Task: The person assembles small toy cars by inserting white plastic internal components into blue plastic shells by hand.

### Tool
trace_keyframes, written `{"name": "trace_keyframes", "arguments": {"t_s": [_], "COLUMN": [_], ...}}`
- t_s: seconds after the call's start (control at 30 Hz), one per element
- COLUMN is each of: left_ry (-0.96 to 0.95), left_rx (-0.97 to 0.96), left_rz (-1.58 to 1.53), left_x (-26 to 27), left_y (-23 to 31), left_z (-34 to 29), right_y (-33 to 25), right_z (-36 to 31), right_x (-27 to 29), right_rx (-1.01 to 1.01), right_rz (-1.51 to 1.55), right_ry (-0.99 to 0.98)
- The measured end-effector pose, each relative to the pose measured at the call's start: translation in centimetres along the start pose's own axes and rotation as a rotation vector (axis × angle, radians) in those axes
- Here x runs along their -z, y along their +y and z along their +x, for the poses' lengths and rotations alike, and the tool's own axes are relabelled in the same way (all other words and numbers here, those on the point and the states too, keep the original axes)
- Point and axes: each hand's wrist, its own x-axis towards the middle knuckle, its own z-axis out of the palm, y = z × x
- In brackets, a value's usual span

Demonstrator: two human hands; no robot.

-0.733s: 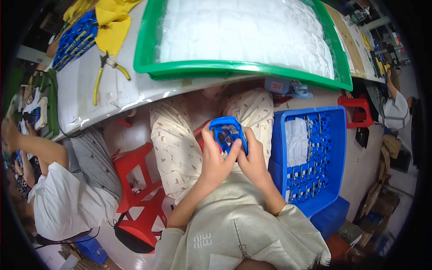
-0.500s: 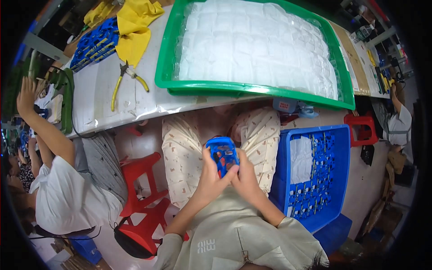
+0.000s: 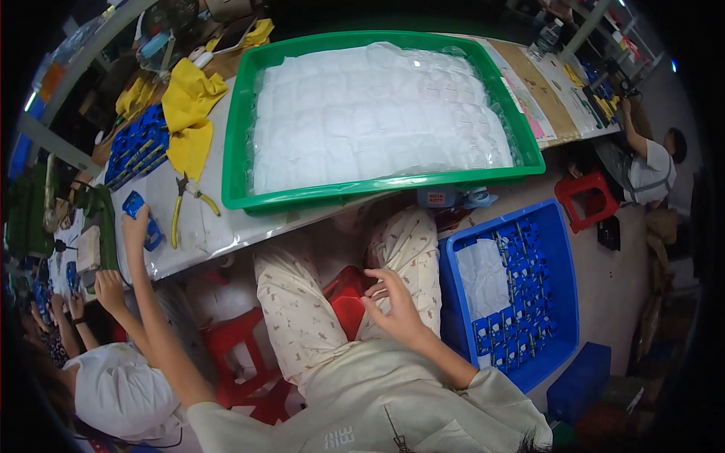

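My left arm reaches out to the left edge of the table, where my left hand grips a blue plastic frame-like part at the white tabletop. Much of that part is hidden behind the fingers. Over my lap, my right hand is empty, its fingers loosely bent and apart. Beyond the left hand lies a stack of similar blue parts. Pliers with yellow handles rest on the table to the right of that hand.
A green tray with white padded wrapping stands on the table. Beside my right leg is a blue bin of blue parts. Yellow cloths lie far left. A co-worker's hand is near my left arm. Red stools stand around.
Both hands held the blue part over my lap; the left has carried it to the table's left side, and the right has let go. The view has turned, and the co-worker's raised arm has lowered.
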Motion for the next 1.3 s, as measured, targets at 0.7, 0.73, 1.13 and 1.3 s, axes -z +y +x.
{"name": "trace_keyframes", "arguments": {"t_s": [0.7, 0.73, 1.13, 1.3], "left_ry": [-0.278, -0.283, -0.338, -0.441], "left_rx": [-0.775, -0.68, -0.893, -1.388], "left_rz": [-0.206, -0.093, -0.846, -0.348], "left_x": [-28.0, -29.3, -26.1, -20.1], "left_y": [46.8, 47.2, 45.3, 41.6], "left_z": [-17.8, -17.9, -20.5, -22.6], "right_y": [6.3, 7.9, 30.5, 32.1], "right_z": [-2.4, -3.4, -10.6, -8.0], "right_x": [6.9, 7.9, 26.5, 29.4], "right_rx": [-0.114, -0.132, -0.519, -0.48], "right_rz": [-0.146, -0.14, -0.809, -0.975], "right_ry": [0.301, 0.359, 0.966, 0.864]}}
